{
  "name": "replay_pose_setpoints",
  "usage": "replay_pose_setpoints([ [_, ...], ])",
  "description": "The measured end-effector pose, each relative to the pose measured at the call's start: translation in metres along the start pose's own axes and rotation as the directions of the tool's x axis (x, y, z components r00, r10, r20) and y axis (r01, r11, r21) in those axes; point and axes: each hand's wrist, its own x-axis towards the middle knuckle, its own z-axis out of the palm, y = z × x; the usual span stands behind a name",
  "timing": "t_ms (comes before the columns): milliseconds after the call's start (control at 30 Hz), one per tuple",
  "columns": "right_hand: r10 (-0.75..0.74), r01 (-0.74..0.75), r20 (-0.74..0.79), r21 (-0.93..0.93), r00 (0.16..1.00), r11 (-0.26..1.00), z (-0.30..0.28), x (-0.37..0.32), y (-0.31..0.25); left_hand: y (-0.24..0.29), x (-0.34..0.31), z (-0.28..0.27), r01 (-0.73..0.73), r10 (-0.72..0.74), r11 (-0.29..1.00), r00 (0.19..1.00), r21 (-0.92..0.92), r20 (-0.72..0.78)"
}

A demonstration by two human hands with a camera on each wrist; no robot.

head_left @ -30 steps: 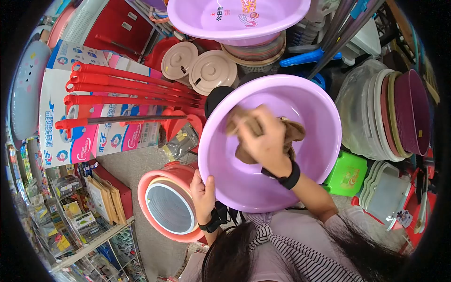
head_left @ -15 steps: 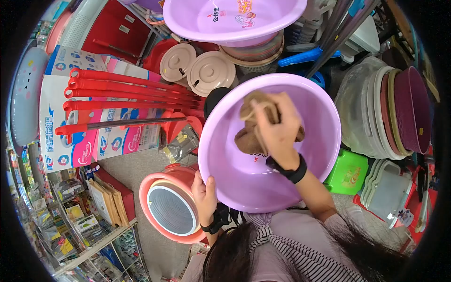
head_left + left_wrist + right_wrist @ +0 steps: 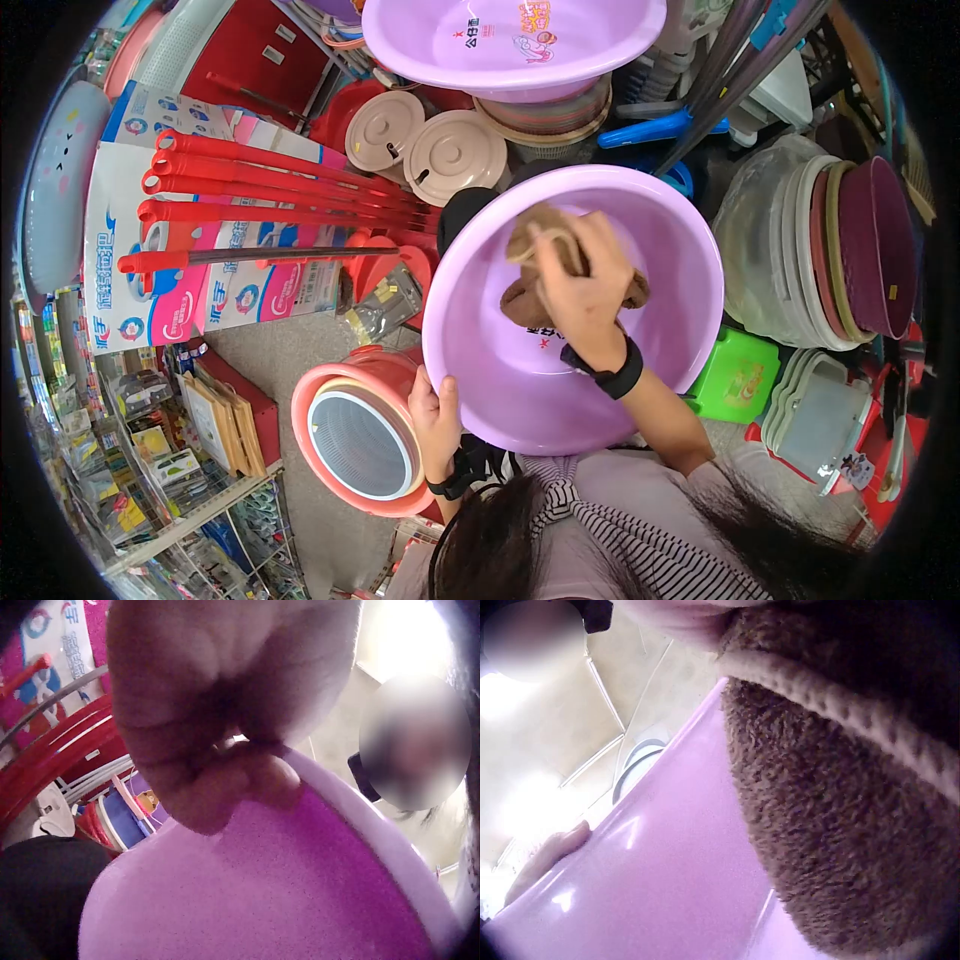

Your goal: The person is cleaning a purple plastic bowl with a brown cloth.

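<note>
A large lilac plastic basin [image 3: 500, 390] is tilted in front of the person's torso, its inside facing the head camera. The left hand [image 3: 435, 425] grips the basin's near left rim; in the left wrist view its curled fingers [image 3: 210, 795] lap over that rim. Inside the basin, the right hand [image 3: 592, 300] pinches a fuzzy brown towel [image 3: 810, 802] with a paler stitched border. Part of the towel bunches above the fingers, and the rest spreads below against the basin wall. The right hand hides the towel's middle and some of the printed lettering.
Another lilac basin [image 3: 510, 45] stands on a stack beyond. Red-handled mops [image 3: 280, 185] lean across boxes at left, beside beige lidded pails [image 3: 455, 155]. A coral bucket [image 3: 305, 440] sits at lower left, a green plastic item [image 3: 735, 375] and stacked tubs [image 3: 790, 250] at right.
Inside the basin, the right hand and the towel have shifted to the right from the left wall. The left hand keeps its grip on the rim, and the basin stays in nearly the same place.
</note>
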Motion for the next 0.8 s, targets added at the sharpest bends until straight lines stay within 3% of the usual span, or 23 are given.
replay_pose_setpoints([
  [67,0.016,-0.037,0.177,0.115,0.984,0.993,0.0,-0.009,-0.006,0.0,0.001,-0.001,0.004,-0.004,1.0,1.0,0.008,-0.007],
  [133,-0.129,0.033,0.424,0.227,0.897,0.973,0.0,-0.014,-0.012,-0.004,0.002,-0.004,0.009,-0.009,1.0,1.0,0.005,-0.001],
  [167,-0.129,0.033,0.422,0.227,0.897,0.973,0.0,-0.014,-0.01,-0.005,0.003,-0.006,0.014,-0.014,1.0,1.0,0.008,0.004],
  [233,-0.239,0.205,0.332,0.135,0.913,0.969,0.001,-0.012,-0.005,-0.003,-0.001,-0.007,0.009,-0.009,1.0,1.0,0.013,0.005],
  [267,-0.012,-0.027,0.253,0.149,0.967,0.988,0.001,-0.011,-0.007,-0.002,-0.002,-0.007,0.01,-0.01,1.0,1.0,0.012,-0.001],
  [333,0.099,-0.102,0.058,0.056,0.993,0.993,-0.005,0.003,-0.006,-0.004,-0.005,-0.006,0.001,-0.001,1.0,1.0,0.011,-0.006],
  [367,0.146,-0.149,0.034,0.098,0.989,0.984,-0.005,0.004,-0.004,-0.005,-0.006,-0.005,-0.009,0.009,1.0,1.0,0.007,-0.008],
  [467,0.038,-0.063,0.173,0.14,0.984,0.988,-0.002,-0.009,-0.004,0.001,-0.002,-0.003,0.015,-0.014,0.999,1.0,-0.032,0.019],
  [500,-0.034,-0.023,0.339,0.163,0.94,0.986,-0.006,-0.009,-0.009,0.001,0.001,-0.004,0.004,-0.003,1.0,0.999,-0.031,0.036],
  [533,-0.174,0.104,0.397,0.19,0.901,0.976,-0.002,-0.016,-0.007,0.0,0.0,-0.003,0.003,-0.001,0.999,0.999,-0.033,0.034],
  [667,-0.004,-0.006,0.138,0.074,0.99,0.997,0.001,-0.013,-0.006,-0.002,-0.004,-0.006,0.016,-0.016,1.0,1.0,-0.019,0.023],
  [700,0.121,-0.122,0.016,0.06,0.993,0.991,-0.003,-0.002,-0.003,-0.003,-0.005,-0.006,0.008,-0.007,1.0,1.0,-0.017,0.015],
  [800,0.022,-0.039,0.133,0.126,0.991,0.991,-0.003,-0.011,-0.008,-0.001,-0.004,-0.004,0.002,-0.002,1.0,1.0,-0.02,0.026],
])
